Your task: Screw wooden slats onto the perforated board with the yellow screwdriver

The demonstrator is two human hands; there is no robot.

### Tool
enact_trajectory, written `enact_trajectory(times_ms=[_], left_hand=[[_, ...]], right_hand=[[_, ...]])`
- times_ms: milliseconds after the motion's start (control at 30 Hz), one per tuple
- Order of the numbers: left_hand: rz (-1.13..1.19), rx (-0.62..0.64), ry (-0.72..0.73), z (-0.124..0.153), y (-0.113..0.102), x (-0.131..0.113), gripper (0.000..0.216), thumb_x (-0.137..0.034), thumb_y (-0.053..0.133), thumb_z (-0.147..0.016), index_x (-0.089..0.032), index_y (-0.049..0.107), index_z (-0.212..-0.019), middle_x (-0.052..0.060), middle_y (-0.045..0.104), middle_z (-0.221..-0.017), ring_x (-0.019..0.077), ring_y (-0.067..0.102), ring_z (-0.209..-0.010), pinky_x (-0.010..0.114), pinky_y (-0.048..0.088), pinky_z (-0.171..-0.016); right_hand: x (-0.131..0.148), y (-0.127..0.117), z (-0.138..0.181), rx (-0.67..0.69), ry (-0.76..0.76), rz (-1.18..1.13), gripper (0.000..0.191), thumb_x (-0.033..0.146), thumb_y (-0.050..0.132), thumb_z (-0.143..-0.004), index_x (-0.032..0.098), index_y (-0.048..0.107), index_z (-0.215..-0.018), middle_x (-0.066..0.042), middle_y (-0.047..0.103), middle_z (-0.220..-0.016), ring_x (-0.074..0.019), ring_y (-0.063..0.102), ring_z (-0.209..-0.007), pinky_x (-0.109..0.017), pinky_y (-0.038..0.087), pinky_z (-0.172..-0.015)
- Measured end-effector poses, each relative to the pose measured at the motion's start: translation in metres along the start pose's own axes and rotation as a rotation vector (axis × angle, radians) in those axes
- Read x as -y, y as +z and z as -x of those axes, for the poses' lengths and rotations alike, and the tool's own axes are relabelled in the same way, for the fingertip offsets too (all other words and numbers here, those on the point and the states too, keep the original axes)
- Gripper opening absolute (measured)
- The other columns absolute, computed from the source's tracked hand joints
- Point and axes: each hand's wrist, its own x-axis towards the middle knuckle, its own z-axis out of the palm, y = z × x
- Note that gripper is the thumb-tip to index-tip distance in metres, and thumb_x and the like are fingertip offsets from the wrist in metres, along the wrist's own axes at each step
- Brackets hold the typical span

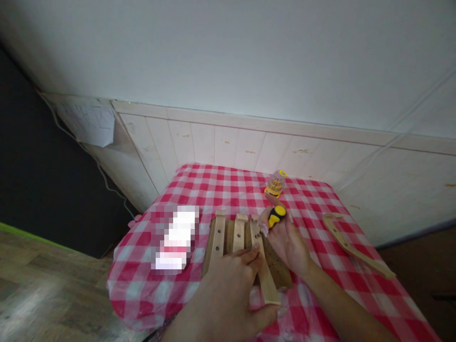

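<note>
A pixelated patch hides what lies on the left of the checked cloth [221, 187]. The left hand [237, 273] and its forearm cover the near parts of the left strip [218, 240] and the middle strip [240, 228], and much of the board [276, 266] beneath. The driver [277, 216] shows little more than its handle; its tip is hard to make out near the right strip's [269, 285] far screw. Both forearms are cut off at the near edge.

The right strip is pale, flat, smooth wood. It lies on the board, its long axis running from far to near and slanting rightward, its near end reaching past the board. Dark screw heads dot the other two strips. The driver's handle is stubby, yellow and black; its butt points far and right, its narrow end near and left, toward the strip.

The left hand's front fingers press together on the right strip, the thumb by its near end. The right hand [290, 244] lies palm up around the driver, fingertips seemingly pinching by the shank, though the exact grip is unclear. Beyond stands a jar [277, 183]; a loose strip [352, 251] lies far right.
</note>
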Motion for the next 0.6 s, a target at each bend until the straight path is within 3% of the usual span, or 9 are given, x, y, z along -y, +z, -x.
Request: enact_trajectory(times_ms=[267, 467, 600], left_hand=[[-0.063, 0.035, -0.030, -0.001, -0.001, -0.001, 0.042, -0.050, 0.078, -0.088, -0.014, 0.078, -0.110, 0.016, 0.074, -0.135, 0.0379, 0.073, -0.114, 0.051, 0.055, -0.109], [-0.050, 0.035, -0.041, -0.001, 0.001, 0.000, 0.046, -0.051, 0.078, -0.088, -0.012, 0.078, -0.113, 0.019, 0.071, -0.139, 0.0383, 0.074, -0.112, 0.051, 0.058, -0.106], [-0.057, 0.031, -0.044, -0.001, 0.000, 0.000, 0.045, -0.051, 0.078, -0.088, -0.012, 0.079, -0.111, 0.019, 0.071, -0.140, 0.0381, 0.074, -0.111, 0.051, 0.058, -0.105]], right_hand=[[0.006, -0.012, 0.001, 0.017, -0.142, 0.260, 0.024, 0.054, 0.065, -0.100, 0.034, 0.055, -0.110, 0.001, 0.061, -0.091, -0.0224, 0.059, -0.084, -0.041, 0.052, -0.085], [0.010, -0.003, 0.000, -0.044, -0.117, 0.184, 0.032, 0.061, 0.066, -0.096, 0.035, 0.056, -0.113, 0.003, 0.054, -0.077, -0.0199, 0.050, -0.067, -0.035, 0.047, -0.066], [0.014, 0.002, -0.002, -0.046, -0.016, 0.059, 0.048, 0.072, 0.057, -0.094, 0.030, 0.065, -0.115, -0.001, 0.054, -0.078, -0.0228, 0.053, -0.070, -0.040, 0.051, -0.068]])
